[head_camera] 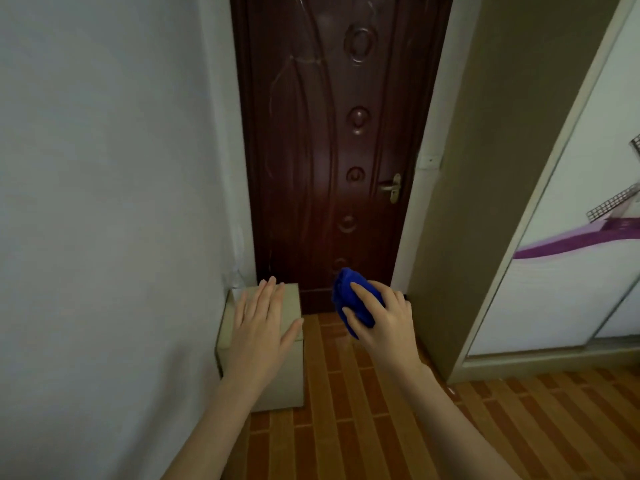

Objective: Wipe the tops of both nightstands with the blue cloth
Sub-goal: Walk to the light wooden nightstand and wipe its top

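**Count of what is in view**

Two hands: the left hand (pixel 261 325), flat with fingers spread, and the right hand (pixel 384 318), its grip wrapped around a bunched cloth.

One blue cloth (pixel 348 299).

One cardboard box (pixel 277 375) on the floor, against the wall.

One dark wooden door (pixel 332 140), closed, bearing one lever handle (pixel 391 187) and five oval raised ornaments down its middle, with a possible sixth partly hidden behind the cloth.

One light switch (pixel 428 161) beside the door frame.

One wardrobe (pixel 568 258) with a printed panel.
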